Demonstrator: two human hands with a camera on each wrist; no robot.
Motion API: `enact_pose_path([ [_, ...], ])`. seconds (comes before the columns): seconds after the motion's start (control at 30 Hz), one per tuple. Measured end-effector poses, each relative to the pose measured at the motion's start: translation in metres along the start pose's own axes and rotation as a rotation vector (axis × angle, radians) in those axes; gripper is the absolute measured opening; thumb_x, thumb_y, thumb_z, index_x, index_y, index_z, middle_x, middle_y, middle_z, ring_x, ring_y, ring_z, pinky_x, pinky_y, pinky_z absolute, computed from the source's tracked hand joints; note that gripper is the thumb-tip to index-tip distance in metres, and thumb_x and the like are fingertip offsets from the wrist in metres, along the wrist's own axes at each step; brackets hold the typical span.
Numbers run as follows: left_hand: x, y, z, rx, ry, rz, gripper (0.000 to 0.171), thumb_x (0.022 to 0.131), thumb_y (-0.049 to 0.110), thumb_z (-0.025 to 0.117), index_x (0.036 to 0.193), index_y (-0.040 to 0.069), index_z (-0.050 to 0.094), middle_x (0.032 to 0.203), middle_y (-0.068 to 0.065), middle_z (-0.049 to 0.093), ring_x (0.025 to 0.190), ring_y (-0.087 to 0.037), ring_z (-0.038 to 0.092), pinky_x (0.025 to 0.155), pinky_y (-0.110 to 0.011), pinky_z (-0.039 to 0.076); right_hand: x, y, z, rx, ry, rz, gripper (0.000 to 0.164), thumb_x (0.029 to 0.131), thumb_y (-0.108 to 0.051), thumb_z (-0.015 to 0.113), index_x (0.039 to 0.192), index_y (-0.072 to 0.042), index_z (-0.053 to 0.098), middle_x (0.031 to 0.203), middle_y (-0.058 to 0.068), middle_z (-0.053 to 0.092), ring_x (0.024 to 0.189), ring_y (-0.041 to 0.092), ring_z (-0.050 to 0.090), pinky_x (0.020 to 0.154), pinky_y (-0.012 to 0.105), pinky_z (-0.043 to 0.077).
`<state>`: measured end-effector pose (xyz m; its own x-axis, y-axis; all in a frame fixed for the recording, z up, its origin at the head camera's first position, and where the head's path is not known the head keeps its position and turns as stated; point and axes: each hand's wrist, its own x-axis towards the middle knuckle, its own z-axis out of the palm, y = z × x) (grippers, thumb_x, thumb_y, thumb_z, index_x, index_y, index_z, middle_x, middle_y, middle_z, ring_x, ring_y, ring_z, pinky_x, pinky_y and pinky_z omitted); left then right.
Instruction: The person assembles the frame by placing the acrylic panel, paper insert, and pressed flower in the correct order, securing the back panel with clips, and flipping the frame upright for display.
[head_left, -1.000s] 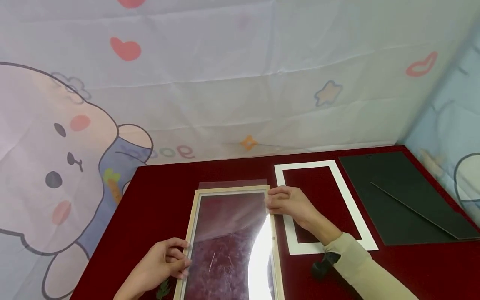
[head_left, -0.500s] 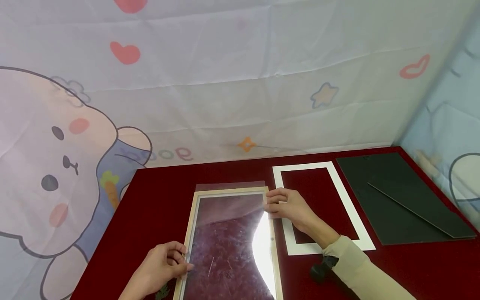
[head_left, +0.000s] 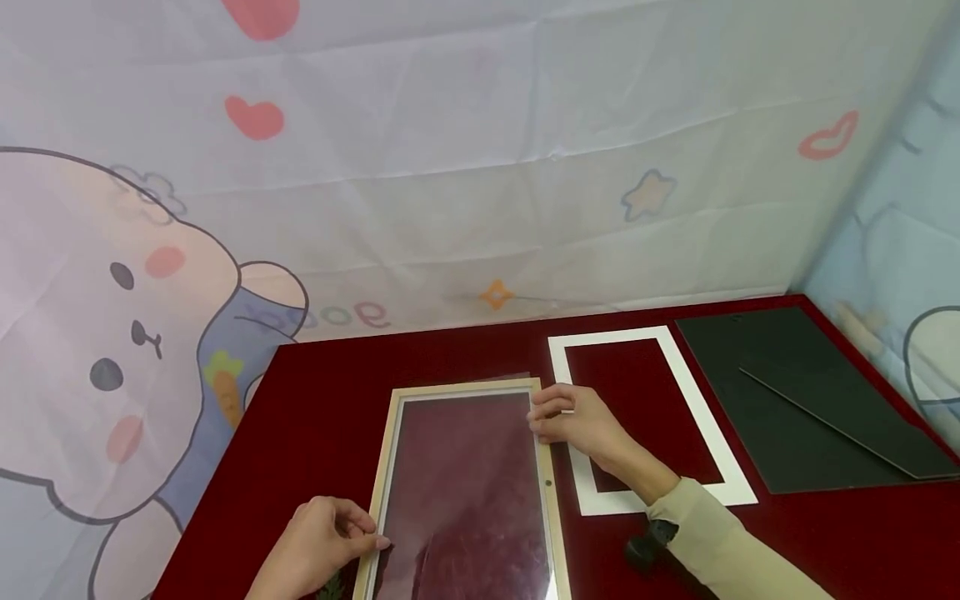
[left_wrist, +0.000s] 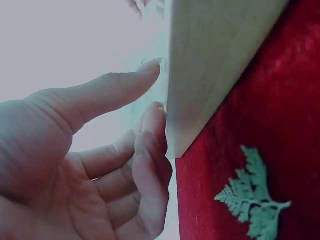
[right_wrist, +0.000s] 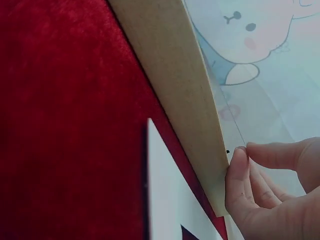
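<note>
A pale wooden picture frame (head_left: 554, 517) lies on the red cloth, with a clear sheet (head_left: 468, 467) over its opening. A thin strip of the sheet shows past the far rail. At the frame's left rail, my left hand (head_left: 318, 537) holds the sheet's edge, thumb over the inner side and the other fingers curled; a small gap shows between thumb and index tips in the left wrist view. My right hand (head_left: 581, 421) pinches the sheet's edge near the far right corner, its fingers right at the wooden rail (right_wrist: 175, 85).
A white mat border (head_left: 693, 400) lies right of the frame, under the right forearm. Farther right is a dark backing board (head_left: 795, 417) with a thin strut across it. A green fern-like leaf (left_wrist: 255, 200) lies beside the left rail. A printed curtain (head_left: 420, 167) stands behind.
The clear sheet has shifted down and nearer, so less of it shows beyond the far rail. The bright reflection on its right side has mostly gone. Both hands stay near the same places.
</note>
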<state>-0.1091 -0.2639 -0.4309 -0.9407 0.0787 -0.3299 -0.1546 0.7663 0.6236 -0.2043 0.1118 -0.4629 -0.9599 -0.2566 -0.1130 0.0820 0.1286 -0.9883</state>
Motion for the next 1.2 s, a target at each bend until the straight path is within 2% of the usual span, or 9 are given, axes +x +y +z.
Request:
enact_pose_path([
  [0.27, 0.0004, 0.0008, -0.0005, 0.003, -0.026, 0.011, 0.024, 0.082, 0.028, 0.091, 0.082, 0.010, 0.075, 0.072, 0.000, 0.069, 0.067, -0.015, 0.059, 0.060, -0.028, 0.050, 0.0001, -0.0003, 0.0028, -0.171, 0.025, -0.036, 0.039, 0.090, -0.005, 0.075, 0.126, 0.004, 0.066, 0.103, 0.015, 0.077, 0.085, 0.019, 0.074, 0.077, 0.032, 0.062],
  [0.43, -0.0001, -0.0013, -0.0024, 0.013, -0.046, -0.003, 0.025, 0.083, 0.029, 0.090, 0.082, 0.010, 0.074, 0.073, -0.001, 0.068, 0.067, -0.016, 0.060, 0.061, -0.029, 0.050, 0.0002, -0.0020, 0.0047, -0.392, 0.065, -0.071, 0.033, 0.084, -0.011, 0.085, 0.113, -0.003, 0.073, 0.096, 0.007, 0.072, 0.081, 0.014, 0.067, 0.070, 0.027, 0.055],
  [0.53, -0.0001, -0.0045, -0.0039, -0.004, -0.061, 0.001, 0.024, 0.085, 0.026, 0.088, 0.084, 0.009, 0.072, 0.073, -0.002, 0.068, 0.067, -0.017, 0.061, 0.060, -0.029, 0.049, -0.0004, -0.0023, 0.0037, -0.477, 0.046, -0.074, 0.038, 0.081, -0.015, 0.089, 0.114, -0.006, 0.072, 0.097, 0.007, 0.067, 0.076, 0.013, 0.062, 0.067, 0.028, 0.051],
  [0.67, 0.0008, -0.0057, -0.0025, 0.009, -0.030, -0.004, 0.030, 0.083, 0.024, 0.090, 0.089, 0.009, 0.065, 0.073, -0.003, 0.064, 0.065, -0.018, 0.058, 0.057, -0.029, 0.045, -0.0032, -0.0038, 0.0008, -0.521, -0.028, -0.097, 0.048, 0.081, -0.016, 0.090, 0.123, -0.005, 0.069, 0.101, 0.010, 0.065, 0.072, 0.012, 0.061, 0.067, 0.028, 0.051],
  [0.73, 0.0013, -0.0040, -0.0010, 0.033, 0.007, -0.025, 0.038, 0.079, 0.026, 0.093, 0.095, 0.009, 0.063, 0.074, -0.004, 0.061, 0.064, -0.018, 0.054, 0.056, -0.029, 0.043, -0.0039, -0.0050, 0.0008, -0.545, -0.054, -0.118, 0.049, 0.082, -0.016, 0.089, 0.125, -0.005, 0.068, 0.101, 0.010, 0.066, 0.073, 0.011, 0.062, 0.068, 0.028, 0.051],
  [0.83, 0.0033, -0.0020, 0.0010, 0.045, 0.034, -0.044, 0.048, 0.080, 0.025, 0.093, 0.110, 0.005, 0.061, 0.079, -0.004, 0.062, 0.066, -0.019, 0.054, 0.058, -0.029, 0.044, -0.0040, -0.0066, 0.0013, -0.575, -0.082, -0.146, 0.049, 0.085, -0.017, 0.087, 0.127, -0.004, 0.067, 0.097, 0.008, 0.070, 0.073, 0.010, 0.063, 0.068, 0.027, 0.052],
  [0.93, 0.0053, -0.0007, 0.0030, 0.052, 0.025, -0.051, 0.061, 0.083, 0.025, 0.090, 0.129, -0.003, 0.060, 0.082, -0.004, 0.064, 0.068, -0.019, 0.056, 0.060, -0.031, 0.046, -0.0043, -0.0069, 0.0026, -0.591, -0.084, -0.145, 0.048, 0.086, -0.018, 0.086, 0.129, -0.005, 0.067, 0.093, 0.006, 0.072, 0.074, 0.010, 0.065, 0.068, 0.027, 0.053],
  [1.0, 0.0060, -0.0002, 0.0043, 0.066, 0.013, -0.043, 0.065, 0.086, 0.024, 0.088, 0.136, -0.007, 0.060, 0.082, -0.002, 0.065, 0.068, -0.018, 0.057, 0.061, -0.031, 0.047, -0.0042, -0.0057, 0.0033, -0.590, -0.078, -0.135, 0.048, 0.086, -0.017, 0.085, 0.129, -0.006, 0.067, 0.092, 0.005, 0.071, 0.074, 0.010, 0.065, 0.069, 0.028, 0.054],
  [1.2, 0.0060, 0.0023, 0.0057, 0.092, 0.010, -0.013, 0.058, 0.088, 0.020, 0.086, 0.134, -0.008, 0.064, 0.080, -0.001, 0.064, 0.068, -0.015, 0.058, 0.060, -0.029, 0.047, -0.0034, -0.0025, 0.0039, -0.599, -0.055, -0.142, 0.047, 0.086, -0.016, 0.085, 0.128, -0.005, 0.069, 0.093, 0.004, 0.070, 0.074, 0.009, 0.065, 0.068, 0.027, 0.053],
])
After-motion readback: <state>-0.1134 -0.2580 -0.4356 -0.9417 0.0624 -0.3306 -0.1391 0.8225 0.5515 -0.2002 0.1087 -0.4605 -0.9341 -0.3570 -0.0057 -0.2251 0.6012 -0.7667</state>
